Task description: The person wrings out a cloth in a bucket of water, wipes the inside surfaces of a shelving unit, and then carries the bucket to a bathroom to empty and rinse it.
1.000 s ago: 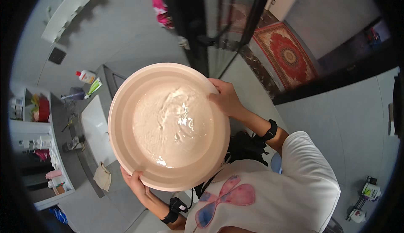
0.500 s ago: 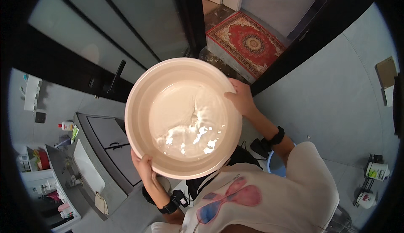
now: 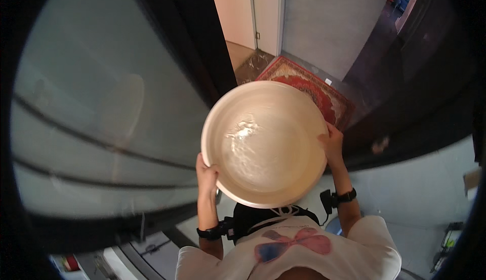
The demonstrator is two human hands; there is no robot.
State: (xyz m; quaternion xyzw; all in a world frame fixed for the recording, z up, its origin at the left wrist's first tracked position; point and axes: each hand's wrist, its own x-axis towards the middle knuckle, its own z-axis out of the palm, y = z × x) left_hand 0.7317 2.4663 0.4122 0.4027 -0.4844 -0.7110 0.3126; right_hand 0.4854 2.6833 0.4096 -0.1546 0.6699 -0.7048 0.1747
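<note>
Between my two hands I hold a large round cream basin (image 3: 283,143) in front of my body, with rippling clear water (image 3: 245,148) in it. My left hand (image 3: 206,177) grips the rim at the lower left, thumb over the edge and the other fingers mostly hidden outside. On the right side, my right hand (image 3: 331,143) is closed round the rim, its thumb on the inner wall. Each of my forearms wears a black strap with a small black device.
A dark-framed frosted glass door (image 3: 101,97) stands close on the left, and a dark door frame (image 3: 405,123) on the right. Ahead lies a red patterned rug (image 3: 334,108), near a grey wall (image 3: 329,22) and a white door (image 3: 266,14). Behind at right is a blue bucket (image 3: 333,226).
I have moved forward into the doorway, still carrying the basin. The glass door now fills the left side, and the washbasin area has slipped toward the lower edge. The water's ripples have shifted.
</note>
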